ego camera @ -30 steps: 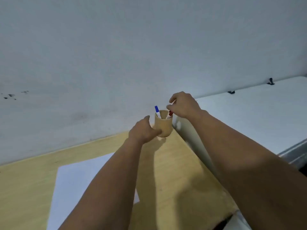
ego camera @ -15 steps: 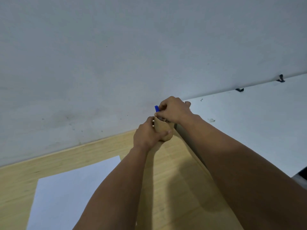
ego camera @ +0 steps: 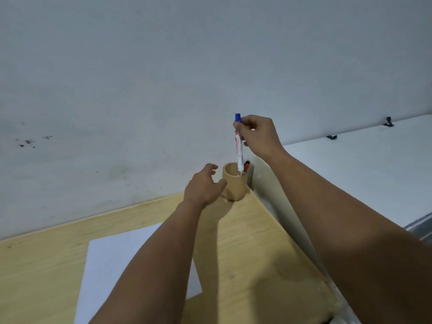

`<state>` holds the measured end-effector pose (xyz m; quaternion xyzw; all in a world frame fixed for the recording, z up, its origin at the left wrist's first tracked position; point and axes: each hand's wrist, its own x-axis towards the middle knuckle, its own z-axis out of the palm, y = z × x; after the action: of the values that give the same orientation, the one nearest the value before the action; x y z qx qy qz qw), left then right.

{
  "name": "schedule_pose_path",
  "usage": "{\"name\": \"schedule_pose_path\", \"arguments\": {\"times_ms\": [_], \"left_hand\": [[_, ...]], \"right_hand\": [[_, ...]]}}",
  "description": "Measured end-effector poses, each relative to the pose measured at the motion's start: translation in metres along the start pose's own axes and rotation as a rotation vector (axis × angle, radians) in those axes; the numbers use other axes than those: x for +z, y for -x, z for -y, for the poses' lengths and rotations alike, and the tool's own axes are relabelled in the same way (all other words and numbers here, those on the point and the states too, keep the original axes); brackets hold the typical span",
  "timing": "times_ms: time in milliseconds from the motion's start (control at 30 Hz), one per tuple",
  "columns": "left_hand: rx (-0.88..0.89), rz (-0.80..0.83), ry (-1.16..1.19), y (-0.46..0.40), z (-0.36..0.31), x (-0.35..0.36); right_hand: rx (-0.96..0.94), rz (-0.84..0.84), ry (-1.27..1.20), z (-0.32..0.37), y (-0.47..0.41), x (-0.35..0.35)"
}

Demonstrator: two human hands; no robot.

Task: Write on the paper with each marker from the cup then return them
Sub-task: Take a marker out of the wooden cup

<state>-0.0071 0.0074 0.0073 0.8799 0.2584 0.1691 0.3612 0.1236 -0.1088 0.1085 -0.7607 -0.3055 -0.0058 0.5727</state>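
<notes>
Right hand now raised, fingers pinching blue marker nearly out of cup, left hand loosened, fingers open

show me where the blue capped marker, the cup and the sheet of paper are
blue-capped marker [ego camera: 239, 149], head view, on the white barrel below the fingers.
cup [ego camera: 235, 187], head view, on the outer front wall.
sheet of paper [ego camera: 112, 265], head view, on its bare part left of the forearm.

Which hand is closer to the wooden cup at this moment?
Left. The left hand is right beside the wooden cup, fingers open at its side. The right hand is above the cup, pinching the blue-capped marker whose lower end sits at the rim.
</notes>
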Motion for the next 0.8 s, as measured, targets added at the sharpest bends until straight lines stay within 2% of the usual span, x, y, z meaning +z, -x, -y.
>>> {"name": "schedule_pose_path", "arguments": {"times_ms": [200,300,400,500,567,700,800], "left_hand": [[-0.025,-0.194,0.211,0.044,-0.005,-0.076],[-0.052,-0.241,0.167,0.074,0.003,-0.113],[-0.058,-0.269,0.128,0.099,0.022,-0.143],[-0.047,-0.279,0.115,0.123,0.042,-0.171],[-0.057,-0.292,0.051,0.138,0.053,-0.189],[-0.094,-0.292,-0.026,0.153,0.070,-0.215],[-0.158,-0.454,-0.087,0.164,0.095,-0.251]], "right_hand": [[0.169,0.349,-0.186,0.024,0.069,0.033],[0.222,0.524,-0.285,0.034,0.105,0.058],[0.214,0.621,-0.374,0.054,0.136,0.085],[0.187,0.725,-0.341,0.071,0.159,0.109],[0.147,0.765,-0.279,0.080,0.173,0.124],[0.067,0.741,-0.303,0.092,0.189,0.151],[0.047,0.716,-0.239,0.076,0.187,0.149]]}}
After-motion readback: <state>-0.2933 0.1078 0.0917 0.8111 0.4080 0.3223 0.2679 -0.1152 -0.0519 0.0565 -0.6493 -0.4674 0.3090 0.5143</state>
